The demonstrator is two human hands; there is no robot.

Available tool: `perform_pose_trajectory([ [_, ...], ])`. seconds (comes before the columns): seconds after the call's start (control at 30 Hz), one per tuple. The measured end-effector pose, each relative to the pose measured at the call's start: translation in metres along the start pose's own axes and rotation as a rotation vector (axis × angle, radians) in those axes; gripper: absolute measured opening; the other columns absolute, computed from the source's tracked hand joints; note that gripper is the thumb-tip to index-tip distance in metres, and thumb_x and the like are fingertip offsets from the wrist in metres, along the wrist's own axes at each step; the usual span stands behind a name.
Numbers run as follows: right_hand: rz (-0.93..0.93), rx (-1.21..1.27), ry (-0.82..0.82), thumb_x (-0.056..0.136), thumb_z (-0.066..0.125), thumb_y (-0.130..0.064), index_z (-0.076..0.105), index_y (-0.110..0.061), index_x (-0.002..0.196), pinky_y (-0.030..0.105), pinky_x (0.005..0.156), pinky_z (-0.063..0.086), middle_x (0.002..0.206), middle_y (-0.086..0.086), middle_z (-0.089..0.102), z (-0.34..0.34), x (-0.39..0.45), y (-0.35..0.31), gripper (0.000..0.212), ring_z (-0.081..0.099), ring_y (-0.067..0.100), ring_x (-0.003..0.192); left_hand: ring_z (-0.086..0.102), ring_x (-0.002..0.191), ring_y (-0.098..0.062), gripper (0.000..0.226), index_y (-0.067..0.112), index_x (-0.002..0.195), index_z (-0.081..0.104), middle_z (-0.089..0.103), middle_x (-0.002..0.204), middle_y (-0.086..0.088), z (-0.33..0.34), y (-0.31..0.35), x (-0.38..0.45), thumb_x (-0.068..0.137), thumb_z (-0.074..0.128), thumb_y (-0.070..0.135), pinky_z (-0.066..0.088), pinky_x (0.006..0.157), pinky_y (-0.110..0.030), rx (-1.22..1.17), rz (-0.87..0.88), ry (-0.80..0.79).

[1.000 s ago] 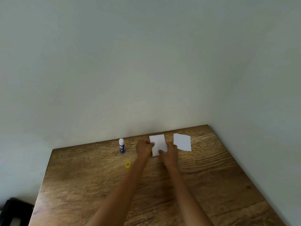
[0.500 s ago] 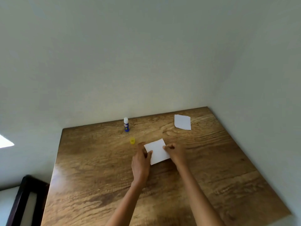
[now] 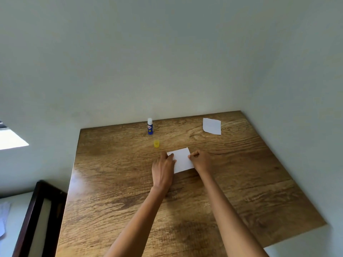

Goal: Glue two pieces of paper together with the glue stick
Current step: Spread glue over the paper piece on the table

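A small white paper (image 3: pixel 181 160) lies flat near the middle of the wooden table (image 3: pixel 241 182). My left hand (image 3: pixel 163 169) rests on its left edge with the fingers laid over the paper. My right hand (image 3: pixel 201 161) pinches its right edge with curled fingers. A second white paper (image 3: pixel 212 126) lies at the far right of the table, apart from both hands. The blue glue stick (image 3: pixel 150 126) stands upright and uncapped near the far edge. Its yellow cap (image 3: pixel 156 143) sits on the table between the stick and my left hand.
The table stands in a corner, with pale walls behind it and to its right. A dark wooden frame (image 3: pixel 35 216) stands to the left of the table's near left side. The table's right corner (image 3: pixel 323 223) lies near the right wall.
Both hands drew the paper from the far edge toward the table's middle, away from the second paper. Over the last half second the hands and paper barely moved.
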State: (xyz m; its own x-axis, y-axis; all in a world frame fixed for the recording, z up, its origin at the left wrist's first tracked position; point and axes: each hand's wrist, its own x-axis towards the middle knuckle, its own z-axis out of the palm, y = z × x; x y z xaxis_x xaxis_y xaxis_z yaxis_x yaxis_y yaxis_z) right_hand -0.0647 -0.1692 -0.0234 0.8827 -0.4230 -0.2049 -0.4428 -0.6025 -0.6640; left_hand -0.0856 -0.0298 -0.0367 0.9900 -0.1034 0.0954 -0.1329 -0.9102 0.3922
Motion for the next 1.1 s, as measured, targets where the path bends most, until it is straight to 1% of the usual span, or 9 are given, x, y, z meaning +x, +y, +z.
perform_pose_trajectory([
  [0.17, -0.074, 0.15, 0.161, 0.09, 0.057, -0.026, 0.062, -0.013, 0.089, 0.02, 0.058, 0.037, 0.088, 0.001, 0.062, 0.002, -0.008, -0.015, 0.014, 0.059, 0.017, 0.083, 0.057, 0.078, -0.029, 0.02, 0.012, 0.104, 0.063, 0.058, 0.102, -0.011, -0.005, 0.0, -0.003, 0.094, 0.047, 0.017, 0.045, 0.068, -0.038, -0.186, -0.073, 0.166],
  [0.3, -0.325, 0.28, 0.103, 0.087, 0.057, -0.009, 0.061, -0.01, 0.094, 0.014, 0.064, 0.039, 0.095, 0.006, 0.06, 0.022, 0.001, -0.061, 0.007, 0.056, 0.014, 0.081, 0.055, 0.085, -0.025, 0.014, 0.01, 0.103, 0.055, 0.054, 0.104, -0.009, -0.021, -0.014, 0.019, 0.089, 0.054, 0.011, 0.045, 0.07, -0.035, -0.455, -0.251, 0.358],
  [0.43, -0.39, 0.226, -0.098, 0.086, 0.055, -0.005, 0.058, -0.01, 0.114, 0.012, 0.074, 0.039, 0.114, 0.007, 0.057, 0.047, 0.03, -0.106, 0.029, 0.052, 0.009, 0.093, 0.046, 0.113, -0.019, 0.039, 0.012, 0.124, 0.044, 0.046, 0.127, -0.004, -0.033, -0.037, 0.061, 0.087, 0.056, 0.011, 0.043, 0.087, -0.034, -0.657, -0.384, 0.3],
  [0.57, -0.391, 0.158, -0.276, 0.087, 0.052, -0.005, 0.061, -0.013, 0.119, 0.02, 0.081, 0.042, 0.121, 0.006, 0.062, 0.065, 0.056, -0.12, 0.035, 0.058, 0.015, 0.104, 0.057, 0.089, -0.02, 0.02, 0.018, 0.097, 0.056, 0.056, 0.09, 0.007, -0.038, -0.053, 0.099, 0.082, 0.057, 0.004, 0.046, 0.073, -0.033, -0.764, -0.308, 0.244],
  [0.7, -0.409, 0.198, -0.287, 0.085, 0.055, -0.012, 0.067, -0.017, 0.108, 0.025, 0.075, 0.049, 0.11, 0.004, 0.068, 0.077, 0.065, -0.119, 0.027, 0.063, 0.015, 0.092, 0.055, 0.066, -0.002, 0.031, 0.036, 0.075, 0.056, 0.056, 0.071, 0.017, -0.037, -0.058, 0.116, 0.084, 0.056, 0.006, 0.046, 0.06, -0.024, -0.82, -0.312, 0.198],
  [0.8, -0.441, 0.277, -0.263, 0.088, 0.057, -0.015, 0.067, -0.017, 0.107, 0.017, 0.072, 0.048, 0.102, 0.0, 0.069, 0.078, 0.065, -0.118, 0.022, 0.064, 0.014, 0.092, 0.054, 0.069, 0.004, 0.015, 0.027, 0.087, 0.06, 0.058, 0.076, 0.015, -0.039, -0.057, 0.12, 0.087, 0.06, 0.013, 0.038, 0.058, -0.012, -0.842, -0.358, 0.261],
  [0.9, -0.457, 0.446, -0.3, 0.091, 0.058, -0.015, 0.064, -0.021, 0.112, 0.005, 0.07, 0.046, 0.097, -0.014, 0.064, 0.069, 0.059, -0.116, 0.023, 0.061, -0.001, 0.092, 0.055, 0.077, 0.003, 0.016, 0.022, 0.101, 0.061, 0.059, 0.085, 0.012, -0.041, -0.049, 0.12, 0.087, 0.062, 0.015, 0.04, 0.061, -0.009, -0.914, -0.345, 0.311],
  [1.0, -0.452, 0.539, -0.334, 0.092, 0.057, -0.017, 0.058, -0.027, 0.116, 0.014, 0.081, 0.049, 0.106, -0.013, 0.064, 0.056, 0.049, -0.107, 0.026, 0.06, 0.0, 0.1, 0.057, 0.075, 0.002, 0.016, 0.024, 0.099, 0.061, 0.06, 0.083, 0.014, -0.046, -0.032, 0.114, 0.085, 0.065, 0.016, 0.043, 0.061, -0.007, -0.984, -0.3, 0.32],
  [1.1, -0.405, 0.668, -0.25, 0.092, 0.055, -0.013, 0.056, -0.023, 0.119, 0.028, 0.09, 0.052, 0.111, -0.003, 0.066, 0.047, 0.037, -0.094, 0.029, 0.063, 0.014, 0.104, 0.059, 0.073, 0.006, 0.018, 0.029, 0.094, 0.059, 0.06, 0.083, 0.014, -0.046, -0.01, 0.102, 0.085, 0.066, 0.015, 0.045, 0.062, -0.007, -1.049, -0.214, 0.331],
])
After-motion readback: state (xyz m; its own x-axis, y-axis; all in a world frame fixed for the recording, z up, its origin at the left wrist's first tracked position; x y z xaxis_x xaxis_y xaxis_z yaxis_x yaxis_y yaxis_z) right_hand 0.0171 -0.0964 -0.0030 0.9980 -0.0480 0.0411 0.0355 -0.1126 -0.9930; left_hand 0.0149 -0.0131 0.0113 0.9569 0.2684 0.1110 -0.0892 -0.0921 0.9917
